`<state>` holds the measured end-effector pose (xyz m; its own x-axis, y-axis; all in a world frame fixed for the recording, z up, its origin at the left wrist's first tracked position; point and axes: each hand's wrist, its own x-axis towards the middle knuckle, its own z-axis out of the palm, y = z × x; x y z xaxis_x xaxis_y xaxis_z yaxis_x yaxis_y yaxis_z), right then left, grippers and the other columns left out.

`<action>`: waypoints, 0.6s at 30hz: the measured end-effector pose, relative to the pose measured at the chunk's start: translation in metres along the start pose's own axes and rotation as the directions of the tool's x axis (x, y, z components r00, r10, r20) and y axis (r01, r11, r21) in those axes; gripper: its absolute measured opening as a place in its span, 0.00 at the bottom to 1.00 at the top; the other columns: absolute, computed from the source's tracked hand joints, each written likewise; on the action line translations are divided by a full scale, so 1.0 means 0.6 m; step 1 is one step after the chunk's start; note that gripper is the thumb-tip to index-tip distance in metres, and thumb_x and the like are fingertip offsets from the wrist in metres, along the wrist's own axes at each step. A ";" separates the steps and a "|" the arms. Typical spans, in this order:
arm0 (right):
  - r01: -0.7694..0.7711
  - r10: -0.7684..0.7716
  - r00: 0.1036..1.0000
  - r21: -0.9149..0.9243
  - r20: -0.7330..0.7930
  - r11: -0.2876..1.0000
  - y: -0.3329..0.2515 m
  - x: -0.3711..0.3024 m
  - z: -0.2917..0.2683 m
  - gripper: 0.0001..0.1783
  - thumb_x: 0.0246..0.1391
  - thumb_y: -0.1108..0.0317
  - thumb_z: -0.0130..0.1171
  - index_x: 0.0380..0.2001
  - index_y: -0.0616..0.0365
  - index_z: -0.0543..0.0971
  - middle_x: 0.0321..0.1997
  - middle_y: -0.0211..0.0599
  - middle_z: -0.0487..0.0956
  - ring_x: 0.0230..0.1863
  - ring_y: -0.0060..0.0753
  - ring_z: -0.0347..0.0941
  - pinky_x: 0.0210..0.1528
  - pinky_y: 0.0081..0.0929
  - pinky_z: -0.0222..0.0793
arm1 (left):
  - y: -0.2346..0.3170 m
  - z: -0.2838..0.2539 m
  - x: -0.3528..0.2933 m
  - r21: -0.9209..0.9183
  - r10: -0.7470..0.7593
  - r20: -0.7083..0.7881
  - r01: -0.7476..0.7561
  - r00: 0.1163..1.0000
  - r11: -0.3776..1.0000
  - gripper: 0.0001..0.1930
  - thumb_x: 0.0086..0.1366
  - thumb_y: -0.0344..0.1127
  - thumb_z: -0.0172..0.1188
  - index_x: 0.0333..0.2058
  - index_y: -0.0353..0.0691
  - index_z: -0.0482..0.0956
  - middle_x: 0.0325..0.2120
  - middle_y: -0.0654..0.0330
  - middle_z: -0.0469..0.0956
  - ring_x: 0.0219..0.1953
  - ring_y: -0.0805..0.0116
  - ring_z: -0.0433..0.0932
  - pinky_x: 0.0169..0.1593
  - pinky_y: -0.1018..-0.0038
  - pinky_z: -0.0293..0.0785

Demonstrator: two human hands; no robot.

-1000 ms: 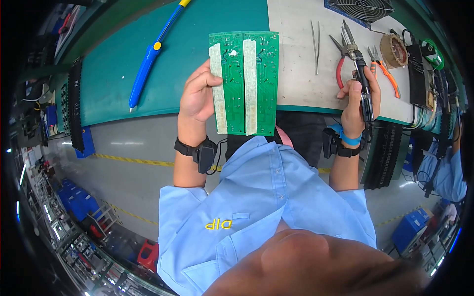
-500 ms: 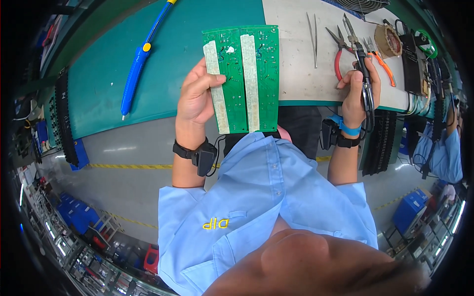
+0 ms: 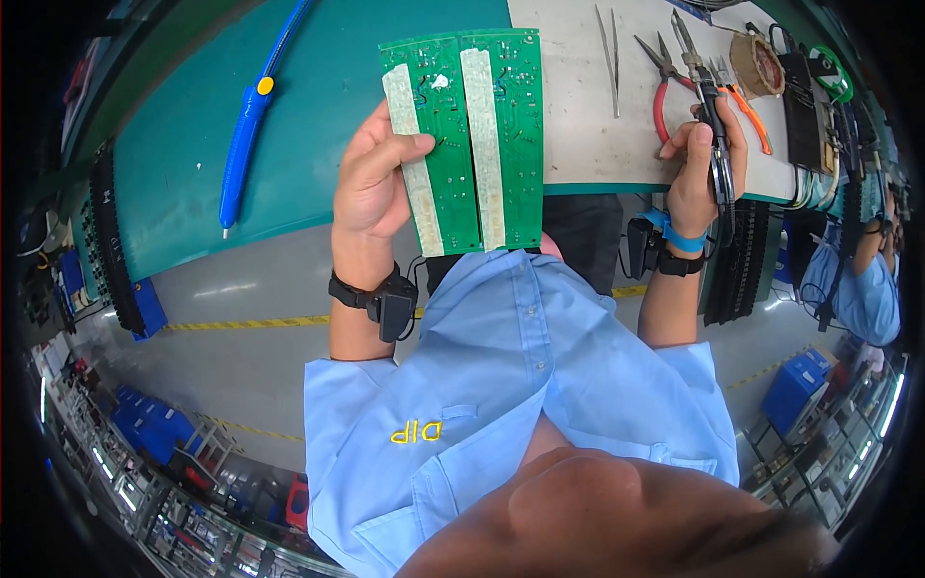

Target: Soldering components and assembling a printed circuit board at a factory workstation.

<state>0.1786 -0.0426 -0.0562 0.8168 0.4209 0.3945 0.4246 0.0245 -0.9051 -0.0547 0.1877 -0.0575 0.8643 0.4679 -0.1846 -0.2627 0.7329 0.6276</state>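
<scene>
My left hand (image 3: 371, 183) grips the left edge of a green circuit board (image 3: 509, 144), thumb on top and the fingers behind it. The board is held up above the bench edge, split by a lengthwise slit, with two long strips of pale masking tape (image 3: 484, 144) and a white blob near the top left. In my right hand (image 3: 701, 173) is a black-handled soldering iron (image 3: 708, 101), its metal end pointing away from me, apart from the board. Beside it on the bench lie red-handled long-nose pliers (image 3: 661, 101) and orange-handled pliers (image 3: 752, 120).
A blue desoldering pump (image 3: 243, 149) lies on the green mat (image 3: 328, 77) at left. Metal tweezers (image 3: 610, 63) rest on the white surface (image 3: 578, 135). A round brown container (image 3: 756, 65), a black box (image 3: 798, 106) and a green spool (image 3: 831, 75) stand at the right.
The whole view has shifted slightly, moving bench and board a little up and left in the picture. Both hands keep their holds, and the iron stays beside the pliers.
</scene>
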 end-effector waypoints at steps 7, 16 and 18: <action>0.027 -0.027 0.999 -0.009 0.016 1.000 0.003 0.001 0.000 0.23 0.70 0.68 0.56 0.64 0.66 0.70 0.43 0.48 0.80 0.28 0.26 0.74 0.31 0.26 0.75 | 0.004 -0.007 0.001 -0.018 0.011 0.030 -0.011 0.999 1.000 0.25 0.64 0.20 0.54 0.61 0.28 0.69 0.54 0.51 0.80 0.53 0.63 0.82 0.59 0.67 0.78; 0.036 -0.036 0.999 -0.012 0.018 0.999 0.007 0.002 -0.003 0.23 0.70 0.68 0.56 0.63 0.66 0.71 0.43 0.48 0.80 0.29 0.26 0.75 0.30 0.26 0.75 | 0.002 -0.011 0.004 -0.090 -0.017 0.038 0.020 0.999 0.996 0.24 0.68 0.24 0.52 0.62 0.28 0.68 0.55 0.50 0.79 0.54 0.62 0.81 0.59 0.67 0.77; 0.037 -0.037 0.999 -0.026 0.005 0.999 0.007 0.003 -0.003 0.22 0.70 0.68 0.57 0.63 0.66 0.71 0.43 0.48 0.80 0.29 0.26 0.75 0.30 0.25 0.75 | 0.001 -0.007 0.005 -0.126 -0.028 0.019 0.030 0.999 0.992 0.23 0.71 0.27 0.51 0.63 0.29 0.69 0.56 0.51 0.79 0.55 0.61 0.80 0.60 0.66 0.76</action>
<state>0.1823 -0.0431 -0.0590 0.7985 0.4241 0.4273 0.4649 0.0166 -0.8852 -0.0540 0.1917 -0.0608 0.8793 0.4378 -0.1877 -0.2884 0.8029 0.5217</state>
